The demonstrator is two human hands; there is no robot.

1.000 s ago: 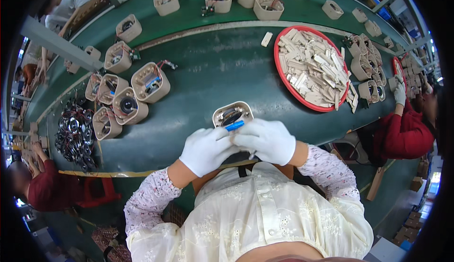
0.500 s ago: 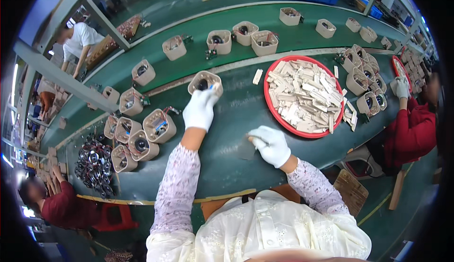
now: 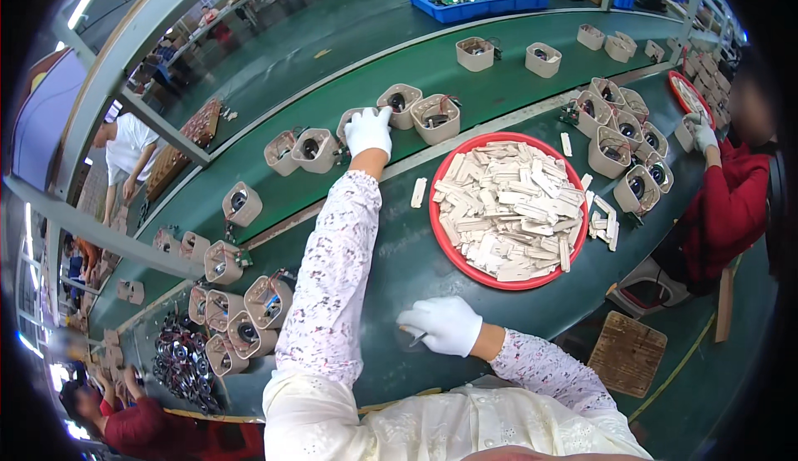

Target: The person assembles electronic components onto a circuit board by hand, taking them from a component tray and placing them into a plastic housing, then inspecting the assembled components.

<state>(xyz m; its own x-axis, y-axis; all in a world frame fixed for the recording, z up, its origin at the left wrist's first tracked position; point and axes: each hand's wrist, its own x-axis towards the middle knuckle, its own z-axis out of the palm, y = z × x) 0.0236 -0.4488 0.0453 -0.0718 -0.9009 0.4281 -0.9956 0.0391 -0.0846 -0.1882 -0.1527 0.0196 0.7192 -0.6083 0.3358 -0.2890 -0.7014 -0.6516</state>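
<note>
On the green belt, my left hand [image 3: 368,133], in a white glove, is closed on the rim of a beige plastic housing [image 3: 348,118], hiding part of it. Beside it stands another open housing with a black round speaker [image 3: 312,145] inside. More housings with speakers and wires [image 3: 436,120] sit just right of that hand. Over the near table, my gloved right hand [image 3: 446,325] is closed with a small, thin, greyish piece [image 3: 417,340] at its fingertips; its kind is unclear.
A red round tray [image 3: 439,236] heaped with pale flat strips [image 3: 515,207] lies at centre right. Housings cluster at left beside a pile of black speakers [image 3: 181,361]. A co-worker in red [image 3: 731,212] sits at right. A grey metal frame [image 3: 108,228] crosses the left.
My left hand has reached farther onto the belt; the housing it carried now stands there and it grips a neighbouring one. My right hand has drawn nearer to me. The view has shifted.
</note>
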